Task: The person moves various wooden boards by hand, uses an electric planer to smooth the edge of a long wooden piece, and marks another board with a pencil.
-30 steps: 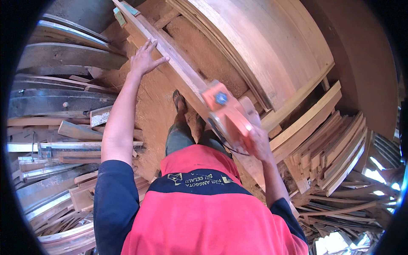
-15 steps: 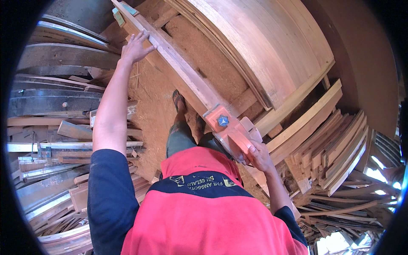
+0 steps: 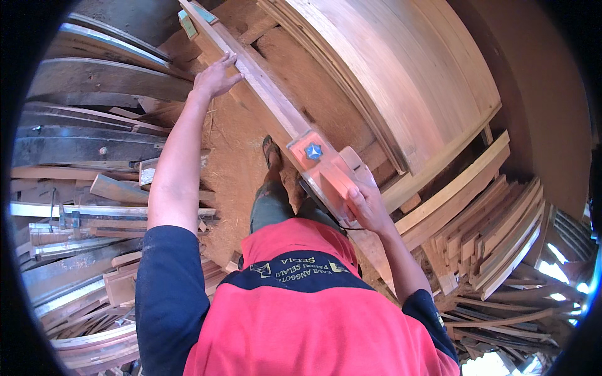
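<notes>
A long, narrow wooden board [image 3: 269,94] runs diagonally from the upper middle toward the lower right, with small pale-green pieces [image 3: 187,24] near its far end. My left hand [image 3: 214,76] rests on the board's upper stretch, fingers apart, fingertips on the edge. An orange power planer [image 3: 318,161] with a blue knob sits on the board farther down. My right hand [image 3: 367,203] is closed round the planer's handle, thumb on top. The board's surface under the planer is hidden.
A large wooden panel [image 3: 407,75] lies beyond the board at upper right, with stacked curved offcuts [image 3: 495,232] below it. Dark planks and lumber [image 3: 94,135] fill the left. Sawdust covers the floor [image 3: 232,144] around my sandalled foot [image 3: 271,149].
The planer and my right hand slid down the board toward me half a second ago, and now are back up-left. My left hand moved up the board, then slightly back down and right.
</notes>
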Demonstrator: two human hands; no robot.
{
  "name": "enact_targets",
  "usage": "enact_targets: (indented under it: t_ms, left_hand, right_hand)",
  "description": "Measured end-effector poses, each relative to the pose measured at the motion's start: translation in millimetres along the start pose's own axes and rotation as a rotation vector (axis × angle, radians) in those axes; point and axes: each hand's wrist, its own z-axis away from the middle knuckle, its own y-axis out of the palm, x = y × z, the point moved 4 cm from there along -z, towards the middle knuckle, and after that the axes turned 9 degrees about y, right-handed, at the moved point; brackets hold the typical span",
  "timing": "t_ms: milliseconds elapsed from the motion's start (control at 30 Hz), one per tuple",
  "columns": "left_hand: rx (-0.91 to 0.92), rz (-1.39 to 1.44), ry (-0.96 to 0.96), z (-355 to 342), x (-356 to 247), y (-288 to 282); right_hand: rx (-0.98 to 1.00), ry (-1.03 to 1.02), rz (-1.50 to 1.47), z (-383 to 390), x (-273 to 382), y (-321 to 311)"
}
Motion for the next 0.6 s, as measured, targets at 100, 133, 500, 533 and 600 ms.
enact_targets:
  t_ms: [100, 133, 500, 533, 600]
  left_hand:
    - [0.002, 0.038, 0.019, -4, 1, 3]
    - [0.02, 0.049, 0.015, -3, -1, 1]
    - [0.052, 0.092, 0.018, -7, 11, 0]
    - [0.049, 0.121, 0.038, -7, 13, 0]
    - [0.047, 0.15, 0.054, -7, 18, 2]
  right_hand:
    - [0.0, -0.046, 0.006, -34, 21, 9]
    - [0.006, -0.062, 0.022, -44, 31, 12]
    - [-0.005, -0.193, 0.071, -156, 112, 52]
    - [-0.019, -0.231, 0.086, -165, 118, 56]
    - [-0.028, -0.269, 0.1, -181, 130, 62]
